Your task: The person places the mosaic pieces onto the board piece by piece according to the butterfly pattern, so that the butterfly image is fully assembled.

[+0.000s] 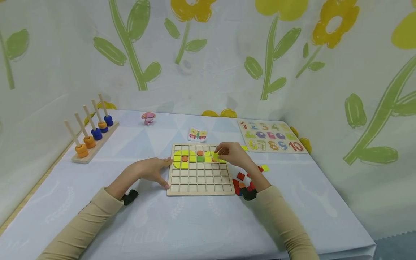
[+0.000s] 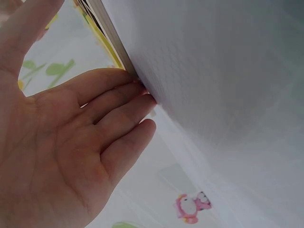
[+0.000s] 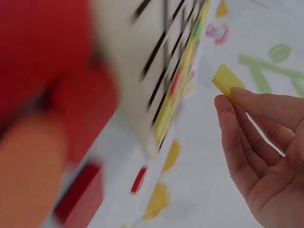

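A wooden grid board [image 1: 196,180] lies on the table, its upper rows partly filled with yellow tiles [image 1: 184,165], a green square [image 1: 200,159] and orange round pieces [image 1: 200,153]. My left hand [image 1: 152,169] rests at the board's left edge, fingers fairly straight and thumb spread; in the left wrist view the fingertips [image 2: 148,99] touch that edge. Over the board's upper right, my right hand [image 1: 235,155] pinches a thin yellow tile [image 3: 228,80] between thumb and fingers, held above the surface. The tile's full outline is partly covered by the fingertips.
Loose red and other coloured pieces [image 1: 241,176] lie right of the board, under the right forearm. Behind it are a butterfly pattern card [image 1: 197,134] and a pink figurine [image 1: 148,118]. A number puzzle [image 1: 269,136] lies back right; a peg stacker [image 1: 92,144] stands left.
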A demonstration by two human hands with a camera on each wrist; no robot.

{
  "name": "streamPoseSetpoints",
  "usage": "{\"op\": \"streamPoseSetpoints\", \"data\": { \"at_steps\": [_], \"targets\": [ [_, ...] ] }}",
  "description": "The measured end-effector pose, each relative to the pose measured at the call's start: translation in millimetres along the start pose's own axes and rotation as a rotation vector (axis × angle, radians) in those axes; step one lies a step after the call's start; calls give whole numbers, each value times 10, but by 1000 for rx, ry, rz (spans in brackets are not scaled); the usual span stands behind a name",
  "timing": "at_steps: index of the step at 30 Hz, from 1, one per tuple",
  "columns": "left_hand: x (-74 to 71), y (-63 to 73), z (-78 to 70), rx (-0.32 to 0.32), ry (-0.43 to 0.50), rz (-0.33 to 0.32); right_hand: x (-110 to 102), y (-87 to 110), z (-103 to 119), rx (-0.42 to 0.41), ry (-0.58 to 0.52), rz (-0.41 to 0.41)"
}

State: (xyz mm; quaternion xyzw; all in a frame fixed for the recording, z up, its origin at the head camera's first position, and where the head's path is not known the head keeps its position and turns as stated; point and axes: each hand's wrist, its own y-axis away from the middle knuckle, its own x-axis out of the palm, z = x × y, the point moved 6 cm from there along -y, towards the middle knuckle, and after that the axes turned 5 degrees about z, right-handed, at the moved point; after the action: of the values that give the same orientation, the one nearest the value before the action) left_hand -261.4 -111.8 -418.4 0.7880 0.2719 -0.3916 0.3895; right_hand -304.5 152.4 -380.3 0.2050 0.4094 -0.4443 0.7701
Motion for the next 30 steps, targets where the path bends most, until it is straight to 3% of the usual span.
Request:
{"op": "streamPoseSetpoints", "data": {
  "at_steps": [5, 10, 15, 30],
  "targets": [
    [1, 9, 5, 2, 3, 1, 196, -169, 285, -11, -34, 62],
    [15, 2, 20, -2, 0, 5, 424, -310, 428, -10, -40, 131],
    [13, -6, 14, 0, 1, 5, 553, -362, 466, -12, -16, 164],
    [7, 4, -30, 6, -6, 5, 607, -357, 458, 31, 14, 164]
  ]
}}
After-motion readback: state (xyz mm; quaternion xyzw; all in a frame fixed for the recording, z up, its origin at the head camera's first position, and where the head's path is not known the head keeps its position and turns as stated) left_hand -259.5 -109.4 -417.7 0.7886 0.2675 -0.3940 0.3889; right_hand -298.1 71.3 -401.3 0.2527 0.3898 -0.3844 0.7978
